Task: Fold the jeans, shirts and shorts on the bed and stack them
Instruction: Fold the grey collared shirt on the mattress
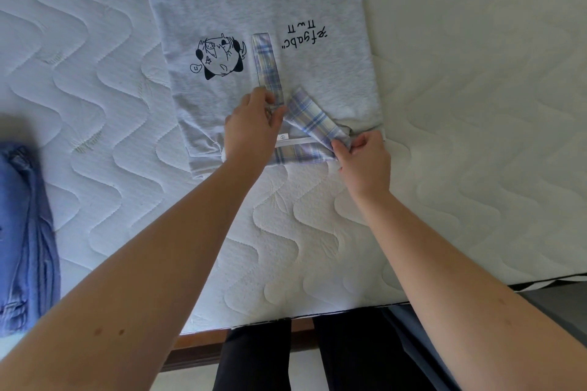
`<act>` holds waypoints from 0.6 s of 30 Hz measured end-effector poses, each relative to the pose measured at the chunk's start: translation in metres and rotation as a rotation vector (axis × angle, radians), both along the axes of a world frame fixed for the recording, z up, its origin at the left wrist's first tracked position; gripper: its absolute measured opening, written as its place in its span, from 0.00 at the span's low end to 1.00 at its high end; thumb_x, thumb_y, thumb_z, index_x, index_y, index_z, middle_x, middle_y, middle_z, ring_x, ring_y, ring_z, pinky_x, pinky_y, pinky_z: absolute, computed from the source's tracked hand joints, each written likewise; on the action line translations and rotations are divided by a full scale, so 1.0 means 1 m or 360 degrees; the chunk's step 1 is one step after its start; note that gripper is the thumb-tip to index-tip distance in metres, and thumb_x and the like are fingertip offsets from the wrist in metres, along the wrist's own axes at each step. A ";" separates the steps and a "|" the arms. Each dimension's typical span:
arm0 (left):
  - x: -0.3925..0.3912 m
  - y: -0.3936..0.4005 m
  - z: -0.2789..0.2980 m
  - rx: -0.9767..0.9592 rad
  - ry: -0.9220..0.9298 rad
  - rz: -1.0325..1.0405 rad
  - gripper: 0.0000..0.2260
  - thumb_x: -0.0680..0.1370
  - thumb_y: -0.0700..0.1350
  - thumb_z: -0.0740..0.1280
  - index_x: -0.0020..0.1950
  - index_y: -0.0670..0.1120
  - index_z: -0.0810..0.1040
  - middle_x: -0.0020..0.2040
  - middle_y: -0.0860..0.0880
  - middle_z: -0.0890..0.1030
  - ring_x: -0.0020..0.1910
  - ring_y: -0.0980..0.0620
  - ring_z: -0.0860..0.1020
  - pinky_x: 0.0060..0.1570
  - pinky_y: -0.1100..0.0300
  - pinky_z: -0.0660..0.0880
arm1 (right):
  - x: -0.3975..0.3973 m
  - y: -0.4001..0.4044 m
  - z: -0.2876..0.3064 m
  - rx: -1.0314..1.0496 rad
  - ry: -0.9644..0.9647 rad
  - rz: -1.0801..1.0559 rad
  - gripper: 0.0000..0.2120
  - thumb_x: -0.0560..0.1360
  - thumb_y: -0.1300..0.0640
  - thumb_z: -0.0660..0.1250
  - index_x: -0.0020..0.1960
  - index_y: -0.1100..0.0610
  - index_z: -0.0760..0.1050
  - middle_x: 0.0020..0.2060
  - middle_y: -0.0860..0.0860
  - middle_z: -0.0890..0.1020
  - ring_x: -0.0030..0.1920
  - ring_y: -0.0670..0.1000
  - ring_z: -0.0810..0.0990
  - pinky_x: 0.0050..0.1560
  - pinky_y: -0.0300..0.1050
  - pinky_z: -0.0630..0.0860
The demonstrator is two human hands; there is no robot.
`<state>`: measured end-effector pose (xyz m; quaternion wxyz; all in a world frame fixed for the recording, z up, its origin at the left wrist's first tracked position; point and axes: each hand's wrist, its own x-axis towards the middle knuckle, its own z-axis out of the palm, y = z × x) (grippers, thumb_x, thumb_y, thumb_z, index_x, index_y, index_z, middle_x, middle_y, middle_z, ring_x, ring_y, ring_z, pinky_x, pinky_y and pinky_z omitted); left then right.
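Observation:
A light grey shirt point(254, 9) lies flat on the bed, front up, with a black cartoon print, upside-down lettering and a blue plaid collar point(309, 116) with a plaid strip point(266, 63) running up the chest. My left hand point(252, 130) rests on the neckline and pinches the lower end of the plaid strip. My right hand point(362, 155) pinches the near right corner of the plaid collar at the shirt's edge. Blue jeans point(22, 232) lie bunched at the left edge of the view.
The white quilted mattress point(317, 247) stretches all around the shirt. Its near edge and a brown bed frame point(197, 349) run along the bottom, where my dark-trousered legs stand. A smoother white sheet area point(476, 73) lies to the right.

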<state>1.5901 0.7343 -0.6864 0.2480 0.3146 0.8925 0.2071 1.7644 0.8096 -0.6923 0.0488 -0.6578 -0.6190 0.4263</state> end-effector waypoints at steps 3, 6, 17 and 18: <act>0.001 -0.024 0.005 0.0133 0.0210 -0.0033 0.11 0.80 0.49 0.66 0.59 0.45 0.76 0.53 0.46 0.77 0.51 0.45 0.76 0.56 0.50 0.70 | 0.002 0.001 0.002 0.0267 -0.0327 0.0279 0.16 0.73 0.46 0.72 0.45 0.53 0.66 0.31 0.41 0.69 0.31 0.47 0.69 0.28 0.40 0.58; 0.005 -0.061 0.006 0.0206 0.0390 -0.0083 0.13 0.78 0.50 0.69 0.58 0.44 0.76 0.54 0.43 0.77 0.53 0.42 0.75 0.53 0.47 0.71 | 0.004 -0.004 0.005 0.0684 -0.0223 0.0640 0.12 0.75 0.51 0.70 0.45 0.55 0.68 0.35 0.48 0.74 0.36 0.53 0.74 0.35 0.44 0.63; 0.011 -0.111 -0.015 0.0036 0.0417 -0.0515 0.22 0.79 0.38 0.67 0.72 0.44 0.73 0.73 0.40 0.70 0.71 0.37 0.69 0.65 0.41 0.72 | 0.003 -0.005 -0.017 0.0894 -0.0343 0.1684 0.32 0.77 0.57 0.67 0.77 0.62 0.60 0.76 0.58 0.63 0.76 0.57 0.62 0.76 0.50 0.54; 0.008 -0.110 -0.015 0.0085 0.0441 -0.0587 0.21 0.78 0.35 0.67 0.71 0.42 0.74 0.72 0.39 0.71 0.70 0.36 0.70 0.65 0.41 0.72 | 0.004 -0.005 -0.016 0.0899 -0.0364 0.1719 0.30 0.78 0.60 0.64 0.77 0.62 0.59 0.76 0.58 0.62 0.76 0.56 0.62 0.76 0.50 0.54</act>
